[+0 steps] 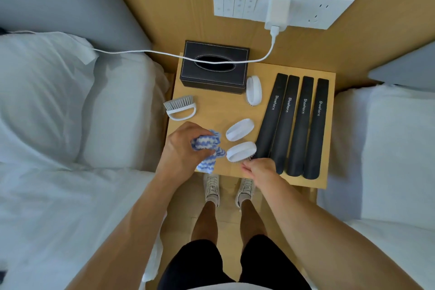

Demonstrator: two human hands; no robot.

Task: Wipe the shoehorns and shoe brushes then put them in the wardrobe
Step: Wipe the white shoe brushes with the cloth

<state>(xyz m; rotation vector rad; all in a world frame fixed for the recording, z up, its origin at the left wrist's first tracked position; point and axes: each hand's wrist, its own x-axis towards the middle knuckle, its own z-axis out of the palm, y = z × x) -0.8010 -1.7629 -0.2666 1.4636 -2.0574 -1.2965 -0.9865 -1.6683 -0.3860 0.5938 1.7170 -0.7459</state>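
shoe brush (241, 151) sits at the nightstand's (209, 106) front edge beside four shoehorns (294, 125); right hand (257, 169) pinches its bristle side, left hand (182, 146) clutches a blue-striped cloth (207, 148) just beside it.

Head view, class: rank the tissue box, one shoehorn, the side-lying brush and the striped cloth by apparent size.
1. Tissue box
2. Shoehorn
3. Side-lying brush and striped cloth: look alike; the cloth is crumpled in the left hand, so unranked.

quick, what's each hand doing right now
Left hand: grips the blue-and-white cloth.
Right hand: fingers curled at the nearest brush; grip unclear.
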